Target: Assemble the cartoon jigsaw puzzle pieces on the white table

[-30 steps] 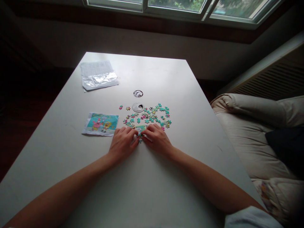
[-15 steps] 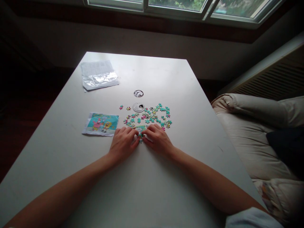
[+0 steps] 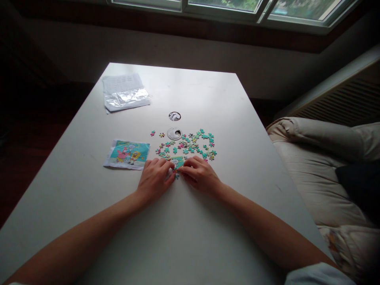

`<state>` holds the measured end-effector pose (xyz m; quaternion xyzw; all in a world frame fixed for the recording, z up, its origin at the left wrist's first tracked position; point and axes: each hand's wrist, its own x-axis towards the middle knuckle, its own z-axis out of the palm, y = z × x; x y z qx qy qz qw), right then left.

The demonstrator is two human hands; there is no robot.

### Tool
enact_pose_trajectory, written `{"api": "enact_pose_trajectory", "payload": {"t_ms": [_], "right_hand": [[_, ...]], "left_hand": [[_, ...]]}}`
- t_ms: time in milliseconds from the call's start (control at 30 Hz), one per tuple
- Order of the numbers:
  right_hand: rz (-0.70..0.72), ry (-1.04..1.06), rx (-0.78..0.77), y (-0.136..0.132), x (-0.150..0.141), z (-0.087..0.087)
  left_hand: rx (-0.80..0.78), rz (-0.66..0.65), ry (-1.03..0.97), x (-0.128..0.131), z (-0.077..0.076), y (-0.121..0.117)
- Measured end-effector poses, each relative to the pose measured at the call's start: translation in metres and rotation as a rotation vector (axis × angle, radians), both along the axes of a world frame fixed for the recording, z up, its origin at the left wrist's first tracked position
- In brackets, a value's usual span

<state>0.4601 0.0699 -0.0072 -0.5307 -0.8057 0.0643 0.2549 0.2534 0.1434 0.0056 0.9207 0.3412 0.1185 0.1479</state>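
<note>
Several small teal, pink and yellow puzzle pieces lie scattered on the white table. Just in front of them sits a small joined cluster of pieces. My left hand rests palm down at the cluster's left edge, its curled fingertips pressing on the pieces. My right hand lies at the right edge, fingers bent and pinched at the same pieces. The fingertips of both hands nearly meet over a piece at the cluster's near edge.
A printed cartoon picture lies left of my left hand. A clear plastic bag on paper sits at the far left. Two round cable holes are in the table's middle. A beige sofa runs along the right edge.
Both hands stay on the cluster with only slight finger shifts. The view has drifted a little to the left.
</note>
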Motion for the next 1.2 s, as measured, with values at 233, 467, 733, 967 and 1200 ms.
{"api": "enact_pose_trajectory", "payload": {"t_ms": [233, 467, 733, 967, 1200], "right_hand": [[0.007, -0.124, -0.011, -0.002, -0.006, 0.008], [-0.016, -0.275, -0.019, -0.006, -0.014, 0.01], [-0.032, -0.185, -0.001, -0.008, -0.008, 0.006], [-0.073, -0.057, 0.015, -0.005, 0.005, 0.0], [-0.017, -0.092, -0.001, -0.003, 0.004, 0.001]], "left_hand": [[0.007, 0.0, 0.003, 0.0, -0.001, 0.0], [0.008, 0.012, 0.002, 0.0, -0.001, 0.0], [0.006, 0.011, 0.01, 0.001, 0.0, 0.0], [-0.007, -0.002, 0.0, 0.001, 0.001, 0.0], [-0.017, -0.005, -0.01, 0.001, -0.001, 0.001]]}}
